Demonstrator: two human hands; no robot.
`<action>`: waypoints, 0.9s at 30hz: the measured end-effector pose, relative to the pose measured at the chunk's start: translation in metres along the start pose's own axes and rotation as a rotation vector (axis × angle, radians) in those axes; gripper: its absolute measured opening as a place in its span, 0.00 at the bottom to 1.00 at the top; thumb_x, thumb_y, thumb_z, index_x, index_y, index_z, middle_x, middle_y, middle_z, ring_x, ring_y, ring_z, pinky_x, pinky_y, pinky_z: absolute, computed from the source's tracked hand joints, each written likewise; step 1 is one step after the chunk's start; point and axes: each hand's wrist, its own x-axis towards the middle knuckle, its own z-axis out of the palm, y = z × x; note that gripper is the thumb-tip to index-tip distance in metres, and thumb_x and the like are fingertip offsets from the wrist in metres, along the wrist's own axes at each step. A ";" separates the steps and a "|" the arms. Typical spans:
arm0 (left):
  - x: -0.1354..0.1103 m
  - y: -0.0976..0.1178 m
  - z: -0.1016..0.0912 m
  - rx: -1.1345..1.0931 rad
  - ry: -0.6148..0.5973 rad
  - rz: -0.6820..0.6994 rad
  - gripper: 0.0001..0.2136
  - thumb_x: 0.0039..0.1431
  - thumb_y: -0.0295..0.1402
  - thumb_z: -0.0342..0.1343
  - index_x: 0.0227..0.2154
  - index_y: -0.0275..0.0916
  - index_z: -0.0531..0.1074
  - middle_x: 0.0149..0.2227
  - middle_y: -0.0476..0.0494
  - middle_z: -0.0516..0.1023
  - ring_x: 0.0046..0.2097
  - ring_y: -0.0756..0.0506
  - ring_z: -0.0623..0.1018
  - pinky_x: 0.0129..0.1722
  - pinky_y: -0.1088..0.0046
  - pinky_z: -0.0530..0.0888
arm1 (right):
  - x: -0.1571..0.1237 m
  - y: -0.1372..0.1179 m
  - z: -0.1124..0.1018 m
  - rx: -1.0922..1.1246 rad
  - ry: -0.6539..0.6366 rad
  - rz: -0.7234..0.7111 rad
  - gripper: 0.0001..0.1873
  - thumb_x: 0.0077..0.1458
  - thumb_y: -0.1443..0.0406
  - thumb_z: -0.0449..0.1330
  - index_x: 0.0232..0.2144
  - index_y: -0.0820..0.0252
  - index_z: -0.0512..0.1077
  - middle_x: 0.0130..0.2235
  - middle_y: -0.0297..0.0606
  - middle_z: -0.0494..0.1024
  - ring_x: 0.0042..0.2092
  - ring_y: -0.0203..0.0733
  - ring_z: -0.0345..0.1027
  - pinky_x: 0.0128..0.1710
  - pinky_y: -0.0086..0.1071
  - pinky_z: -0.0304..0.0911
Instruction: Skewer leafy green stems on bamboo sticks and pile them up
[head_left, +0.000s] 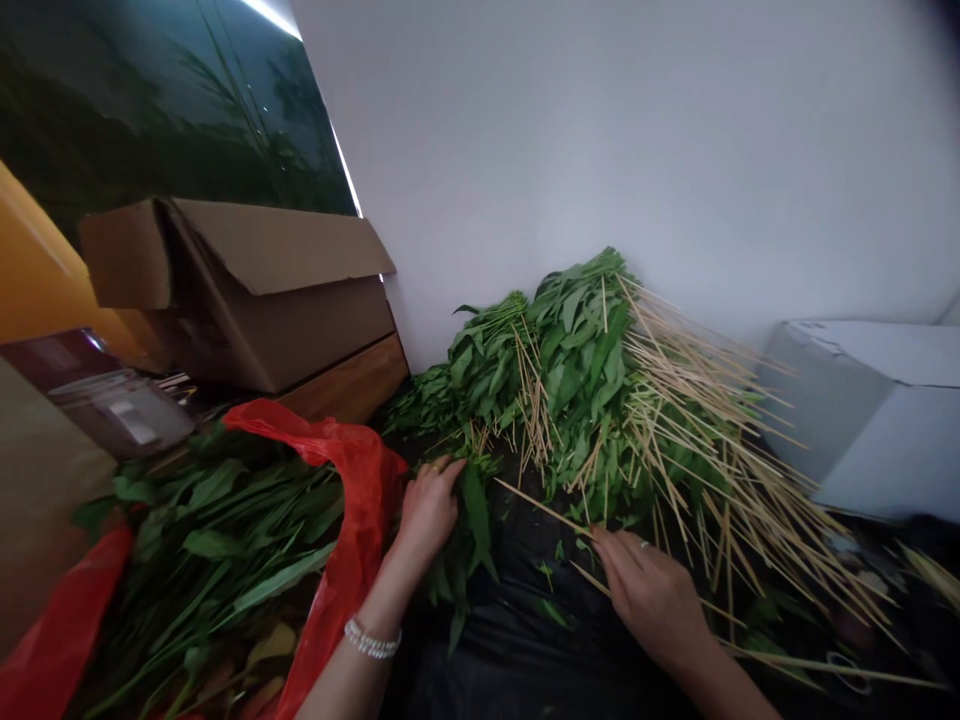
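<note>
Just right of the bag: left hand (433,505), fingers drawn together on a leafy bunch (478,515); the far side of the grip is hidden.
Bunch: at the left fingertips, its leaves hanging below them toward the black sheet (510,650).
Right hand: thumb and finger clamped on a thin stick (544,507).
Stick: reaches from the right fingertips toward the left hand, its tip near the bunch but apart from it.
Second stick (589,578): passes under the right hand; whether it is gripped too, I cannot tell.
Bag (360,500): red, close along the outer side of the left hand, long loose leaves (217,545) in its mouth.
Heap (577,370): leafy bundles beyond both hands, against the wall (600,130), with pale sticks (720,430) fanning out past the right hand.
Scraps (555,612): green bits on the sheet between the hands.
Carton and box: carton (292,310) beyond the left hand, white box (862,420) beyond the right.
Stick risk: a push with the tip off line could prick the left fingers; bending could snap so thin a shaft.
Leaf risk: a loose left grip could let leaves slip; too tight a one could bruise them.
Heap risk: a right-hand knock on the overhanging sticks could drag bundles down.
Bag risk: its slack edge could snag the left wrist.
</note>
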 end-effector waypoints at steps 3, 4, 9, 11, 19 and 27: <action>-0.014 0.002 -0.013 -0.004 0.099 0.150 0.30 0.49 0.16 0.45 0.55 0.46 0.65 0.60 0.44 0.64 0.57 0.41 0.65 0.51 0.61 0.67 | 0.001 0.000 -0.002 0.017 0.002 0.021 0.13 0.63 0.69 0.47 0.43 0.64 0.71 0.31 0.38 0.74 0.32 0.36 0.69 0.37 0.30 0.58; -0.023 0.002 -0.015 0.006 0.099 0.216 0.30 0.49 0.16 0.45 0.55 0.47 0.65 0.61 0.44 0.63 0.58 0.41 0.64 0.51 0.60 0.67 | 0.002 0.000 -0.003 0.020 0.006 0.028 0.13 0.63 0.69 0.47 0.44 0.64 0.71 0.32 0.38 0.74 0.33 0.37 0.69 0.38 0.30 0.59; -0.079 -0.006 -0.009 0.050 -0.037 0.436 0.28 0.48 0.19 0.49 0.52 0.51 0.68 0.59 0.44 0.66 0.61 0.38 0.61 0.56 0.51 0.61 | 0.001 0.001 -0.003 0.011 -0.008 0.057 0.15 0.63 0.68 0.49 0.48 0.65 0.69 0.33 0.39 0.75 0.34 0.37 0.70 0.38 0.30 0.60; -0.096 -0.012 -0.010 0.021 -0.054 0.448 0.27 0.48 0.21 0.52 0.52 0.50 0.68 0.60 0.43 0.63 0.62 0.36 0.59 0.58 0.49 0.59 | 0.000 0.002 -0.003 0.001 -0.020 0.060 0.16 0.63 0.68 0.48 0.49 0.63 0.69 0.33 0.39 0.75 0.33 0.37 0.71 0.37 0.29 0.61; -0.092 -0.003 -0.027 -0.233 0.164 0.315 0.15 0.60 0.25 0.46 0.46 0.45 0.72 0.49 0.43 0.74 0.52 0.43 0.71 0.50 0.63 0.71 | 0.006 -0.005 -0.009 -0.021 0.070 0.008 0.16 0.62 0.68 0.50 0.50 0.62 0.69 0.31 0.37 0.75 0.29 0.34 0.67 0.32 0.29 0.58; -0.027 0.066 -0.006 -0.110 -0.042 0.249 0.06 0.57 0.32 0.56 0.35 0.44 0.78 0.35 0.45 0.79 0.42 0.42 0.73 0.41 0.65 0.70 | 0.009 -0.004 -0.015 -0.146 0.059 0.004 0.15 0.63 0.65 0.51 0.48 0.64 0.70 0.29 0.37 0.76 0.28 0.34 0.68 0.31 0.29 0.56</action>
